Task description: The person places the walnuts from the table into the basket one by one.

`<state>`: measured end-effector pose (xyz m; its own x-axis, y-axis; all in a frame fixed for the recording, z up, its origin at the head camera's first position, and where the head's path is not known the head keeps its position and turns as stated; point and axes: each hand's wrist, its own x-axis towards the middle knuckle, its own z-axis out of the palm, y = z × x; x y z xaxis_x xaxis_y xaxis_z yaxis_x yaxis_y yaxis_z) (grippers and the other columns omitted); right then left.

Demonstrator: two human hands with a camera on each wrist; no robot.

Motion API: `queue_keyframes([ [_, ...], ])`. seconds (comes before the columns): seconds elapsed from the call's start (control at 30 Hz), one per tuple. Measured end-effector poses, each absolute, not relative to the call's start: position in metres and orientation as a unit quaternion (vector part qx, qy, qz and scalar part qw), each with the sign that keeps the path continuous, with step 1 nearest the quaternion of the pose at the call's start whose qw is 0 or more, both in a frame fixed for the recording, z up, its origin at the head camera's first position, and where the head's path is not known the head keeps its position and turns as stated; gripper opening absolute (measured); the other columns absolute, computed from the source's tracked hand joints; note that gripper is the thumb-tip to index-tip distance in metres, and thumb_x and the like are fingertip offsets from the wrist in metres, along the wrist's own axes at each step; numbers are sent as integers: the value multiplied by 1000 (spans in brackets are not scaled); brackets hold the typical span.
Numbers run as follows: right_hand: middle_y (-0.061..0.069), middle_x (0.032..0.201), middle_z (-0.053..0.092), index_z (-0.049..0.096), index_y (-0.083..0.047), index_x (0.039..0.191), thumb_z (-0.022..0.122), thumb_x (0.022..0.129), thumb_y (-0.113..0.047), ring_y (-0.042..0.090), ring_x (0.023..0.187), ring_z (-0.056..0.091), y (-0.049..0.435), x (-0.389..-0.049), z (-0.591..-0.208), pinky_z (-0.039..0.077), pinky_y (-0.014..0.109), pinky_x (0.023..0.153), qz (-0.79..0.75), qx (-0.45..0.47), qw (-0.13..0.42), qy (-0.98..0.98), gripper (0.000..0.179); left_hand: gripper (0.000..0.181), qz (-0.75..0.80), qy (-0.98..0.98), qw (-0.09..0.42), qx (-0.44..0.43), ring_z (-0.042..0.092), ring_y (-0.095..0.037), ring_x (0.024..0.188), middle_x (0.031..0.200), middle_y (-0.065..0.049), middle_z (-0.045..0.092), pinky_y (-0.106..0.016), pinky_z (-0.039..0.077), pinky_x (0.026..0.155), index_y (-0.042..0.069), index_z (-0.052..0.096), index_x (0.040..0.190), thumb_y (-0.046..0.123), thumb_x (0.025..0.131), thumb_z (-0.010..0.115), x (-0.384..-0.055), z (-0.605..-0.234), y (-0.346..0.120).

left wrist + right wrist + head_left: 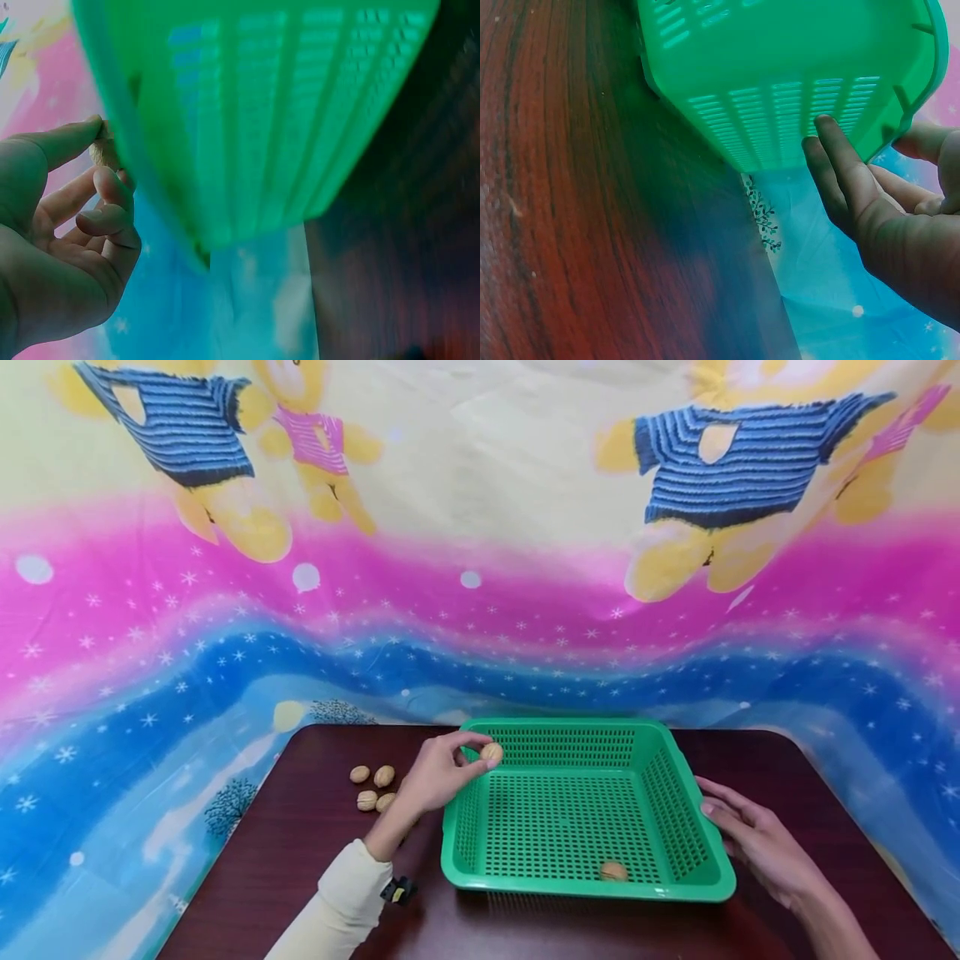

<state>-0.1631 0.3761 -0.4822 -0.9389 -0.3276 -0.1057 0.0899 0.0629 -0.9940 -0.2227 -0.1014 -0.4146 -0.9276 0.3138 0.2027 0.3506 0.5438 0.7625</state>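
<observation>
In the head view, my left hand [442,770] pinches a walnut [492,753] between thumb and fingertips, over the left wall of a green plastic basket [585,887]. The left wrist view shows that walnut [105,154] at the fingertips, partly hidden by the basket's rim. A second walnut [613,871] lies inside the basket, near its front wall. My right hand [761,843] is at the basket's right side, thumb by the rim. In the right wrist view, its straight fingers [844,161] rest against the slotted outer wall.
Several more walnuts [367,800] lie on the dark wooden table [285,860] left of the basket, partly behind the left forearm. A small black object [398,890] shows beside the left cuff. A printed cloth [465,635] hangs behind the table.
</observation>
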Motion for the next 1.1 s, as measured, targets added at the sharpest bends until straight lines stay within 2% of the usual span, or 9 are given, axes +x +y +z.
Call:
queue_keyframes([
  [0.13, -25, 134, 70, 2, 0, 172, 41, 119, -22, 18, 115, 78, 375, -164, -482, 65, 41, 89, -678, -77, 151, 715, 69, 34, -439, -875, 9, -203, 54, -9, 58, 84, 1, 69, -26, 43, 54, 20, 77, 133, 30, 100, 79, -225, -420, -83],
  [0.33, -26, 135, 69, 4, -2, 173, 41, 119, -21, 17, 114, 78, 378, -163, -483, 65, 41, 88, -677, -82, 149, 716, 67, 34, -435, -872, -5, -223, 52, -6, 57, 113, 4, 76, -25, 43, 54, 21, 77, 133, 31, 101, 78, -228, -427, -61],
  [0.4, -25, 135, 69, 6, -3, 173, 40, 119, -20, 17, 114, 78, 378, -162, -483, 65, 41, 88, -677, -88, 148, 715, 66, 33, -433, -872, -10, -230, 53, -6, 59, 117, 4, 76, -24, 44, 56, 22, 77, 133, 31, 101, 78, -228, -428, -55],
  [0.6, -26, 135, 69, 5, -3, 173, 40, 119, -21, 15, 115, 77, 377, -164, -484, 64, 40, 89, -673, -87, 150, 719, 67, 34, -432, -866, -28, -250, 58, -4, 63, 116, 1, 77, -24, 48, 62, 19, 77, 132, 37, 103, 75, -228, -439, -44],
  [0.83, -24, 137, 69, 3, -1, 172, 39, 119, -19, 18, 115, 78, 378, -163, -482, 65, 41, 88, -679, -93, 152, 712, 67, 32, -425, -864, -66, -261, 51, -6, 55, 110, 2, 78, -23, 44, 59, 21, 79, 126, 42, 103, 74, -232, -454, -39],
  [1.1, -24, 137, 68, 6, -1, 172, 40, 119, -20, 16, 115, 77, 376, -163, -483, 64, 39, 89, -674, -94, 144, 718, 66, 31, -421, -866, -83, -258, 52, -6, 56, 109, 5, 77, -24, 44, 59, 23, 79, 127, 41, 102, 75, -231, -454, -39],
])
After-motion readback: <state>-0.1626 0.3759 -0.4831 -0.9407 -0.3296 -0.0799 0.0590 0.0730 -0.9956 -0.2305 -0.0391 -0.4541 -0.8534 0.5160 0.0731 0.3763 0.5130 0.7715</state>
